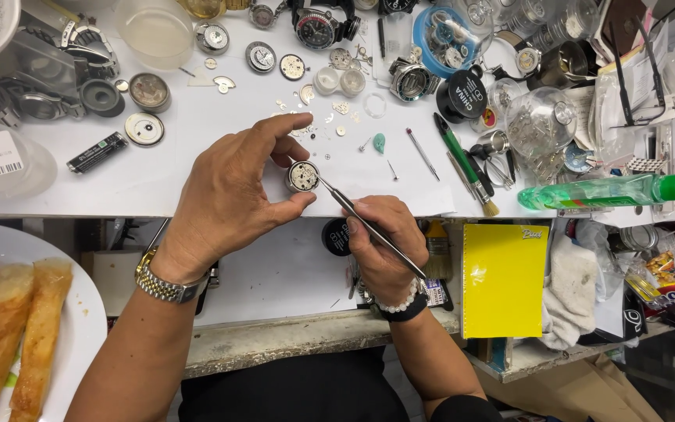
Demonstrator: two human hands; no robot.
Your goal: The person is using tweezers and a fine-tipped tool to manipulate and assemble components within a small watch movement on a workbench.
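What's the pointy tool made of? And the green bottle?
The pointy tool in the right hand looks like metal: thin, grey, shiny. The green bottle lying on its side seems to be clear plastic, since light passes through it.

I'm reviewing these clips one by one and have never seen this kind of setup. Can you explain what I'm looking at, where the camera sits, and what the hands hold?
There is no machine here: a person works with two bare hands, filmed by one camera worn on the head, looking down. The left hand pinches a small round watch movement between thumb and fingers. The right hand holds metal tweezers whose tip touches the movement's edge. They work over a white bench top strewn with tiny watch parts, loose dials, watch cases and wristwatches. A green brush, a green plastic bottle and a yellow notebook lie to the right. A plate of fried food sits lower left.
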